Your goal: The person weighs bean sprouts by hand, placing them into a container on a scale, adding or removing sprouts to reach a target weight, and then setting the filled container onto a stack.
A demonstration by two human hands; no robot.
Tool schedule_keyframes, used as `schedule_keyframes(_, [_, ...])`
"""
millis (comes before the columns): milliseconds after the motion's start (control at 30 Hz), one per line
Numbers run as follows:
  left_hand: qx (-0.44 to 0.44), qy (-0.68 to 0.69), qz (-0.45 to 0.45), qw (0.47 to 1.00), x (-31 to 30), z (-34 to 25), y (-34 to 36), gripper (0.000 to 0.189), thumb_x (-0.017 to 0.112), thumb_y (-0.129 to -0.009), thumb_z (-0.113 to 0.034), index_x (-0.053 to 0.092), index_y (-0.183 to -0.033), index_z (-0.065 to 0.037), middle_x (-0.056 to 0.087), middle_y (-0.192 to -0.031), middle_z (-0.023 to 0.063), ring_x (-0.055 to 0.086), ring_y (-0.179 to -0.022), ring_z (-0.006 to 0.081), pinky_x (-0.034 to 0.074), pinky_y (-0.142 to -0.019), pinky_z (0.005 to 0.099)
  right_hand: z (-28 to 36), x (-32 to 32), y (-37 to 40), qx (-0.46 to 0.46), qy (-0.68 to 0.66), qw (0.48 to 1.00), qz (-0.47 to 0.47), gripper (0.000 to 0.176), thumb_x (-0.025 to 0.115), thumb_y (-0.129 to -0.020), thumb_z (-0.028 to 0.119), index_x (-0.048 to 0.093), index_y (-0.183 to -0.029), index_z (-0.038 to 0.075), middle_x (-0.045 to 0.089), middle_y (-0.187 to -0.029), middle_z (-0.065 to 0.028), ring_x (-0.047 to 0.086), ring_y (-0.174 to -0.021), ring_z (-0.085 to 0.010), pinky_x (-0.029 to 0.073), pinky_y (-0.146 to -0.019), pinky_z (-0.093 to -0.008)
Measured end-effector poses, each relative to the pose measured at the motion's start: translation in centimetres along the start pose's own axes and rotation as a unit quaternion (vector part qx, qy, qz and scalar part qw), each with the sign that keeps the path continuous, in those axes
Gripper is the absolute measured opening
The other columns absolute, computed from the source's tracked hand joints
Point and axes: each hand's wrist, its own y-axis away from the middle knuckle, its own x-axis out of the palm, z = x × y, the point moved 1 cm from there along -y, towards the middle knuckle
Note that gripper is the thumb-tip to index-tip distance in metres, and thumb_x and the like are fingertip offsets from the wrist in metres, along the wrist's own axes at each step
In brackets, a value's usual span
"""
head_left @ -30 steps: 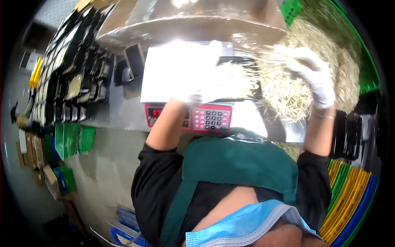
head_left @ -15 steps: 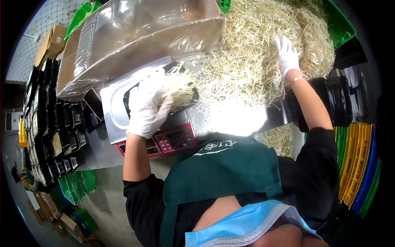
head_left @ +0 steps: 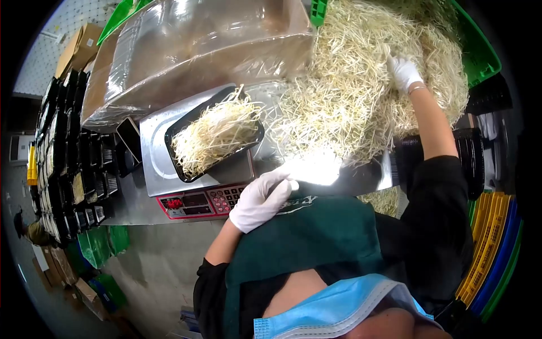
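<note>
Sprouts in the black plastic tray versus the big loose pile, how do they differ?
The pale sprouts in the black plastic tray form a small mound; the loose pile spreads wider. The mound rests above the red and silver scale; the pile lies beside it. The white-gloved right hand is at the pile; no hand touches the mound. Both are thin, pale strands.

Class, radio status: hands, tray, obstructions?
Left white-gloved hand by silver-topped scale; right hand in pale sprouts. Heaped black plastic tray on scale; no obstruction seen.

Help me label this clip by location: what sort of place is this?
Probably a food-packing room: a black tray of what look like sprouts sits on a scale, a large heap of them lies alongside, and more trays stand stacked at left.
</note>
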Motion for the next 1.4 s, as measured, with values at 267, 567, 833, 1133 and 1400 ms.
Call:
schedule_keyframes(267, [0.083, 0.017, 0.004, 0.996, 0.0, 1.1, -0.3, 0.079, 0.053, -0.085, -0.010, 0.001, -0.145, -0.004, 0.017, -0.150, 0.0134, 0.027, -0.134, 0.0208, 0.025, -0.106, 0.0330, -2.7, -3.1, 4.3, -0.029, -0.235, 0.967, -0.090, 0.054, 0.067, -0.077, 0.011, 0.049, -0.127, 0.017, 0.064, -0.105, -0.0105, 0.062, -0.083, -0.0182, 0.053, -0.071, -0.0316])
schedule_keyframes(567, [0.204, -0.293, 0.048, 0.933, -1.0, 6.2, -2.0, 0.046, 0.047, -0.092, -0.008, 0.036, -0.135, 0.003, 0.053, -0.124, 0.0152, 0.053, -0.108, 0.0177, 0.043, -0.091, 0.0290, 17.4, -3.3, 9.9, -0.255, -0.233, 0.933, -0.102, 0.096, 0.078, -0.066, 0.021, 0.021, -0.144, 0.023, 0.053, -0.120, -0.0165, 0.052, -0.106, -0.0280, 0.037, -0.101, -0.0360])
schedule_keyframes(833, [0.192, -0.534, -0.175, 0.804, 0.0, 3.8, -12.8, 0.111, 0.068, -0.069, -0.053, 0.007, -0.142, 0.005, 0.010, -0.147, 0.0273, 0.009, -0.138, 0.0364, 0.013, -0.112, 0.0389, 15.2, 1.0, 7.0, -0.179, -0.683, 0.708, -0.016, 0.096, 0.080, -0.063, 0.036, 0.030, -0.140, 0.009, 0.036, -0.140, -0.0171, 0.038, -0.127, -0.0322, 0.034, -0.106, -0.0395])
schedule_keyframes(1133, [0.030, -0.758, -0.100, 0.644, 1.0, 5.8, -12.9, 0.122, 0.077, -0.057, -0.044, 0.003, -0.143, 0.002, 0.016, -0.147, 0.0215, 0.015, -0.137, 0.0344, 0.014, -0.109, 0.0472, 17.9, 5.9, 12.8, -0.230, -0.371, 0.854, -0.282, 0.100, 0.075, -0.058, 0.023, 0.023, -0.142, 0.005, 0.030, -0.142, -0.0204, 0.028, -0.131, -0.0372, 0.023, -0.109, -0.0428])
schedule_keyframes(1400, [0.139, -0.705, -0.251, 0.649, -0.1, 2.8, -13.7, 0.059, 0.060, -0.078, -0.015, 0.037, -0.130, 0.001, 0.061, -0.085, 0.0130, 0.064, -0.073, 0.0252, 0.052, -0.063, 0.0345, 13.1, 5.6, 9.5, -0.204, -0.376, 0.837, -0.340, 0.054, 0.059, -0.074, 0.000, 0.050, -0.125, 0.016, 0.064, -0.094, -0.0129, 0.061, -0.086, -0.0294, 0.050, -0.070, -0.0365])
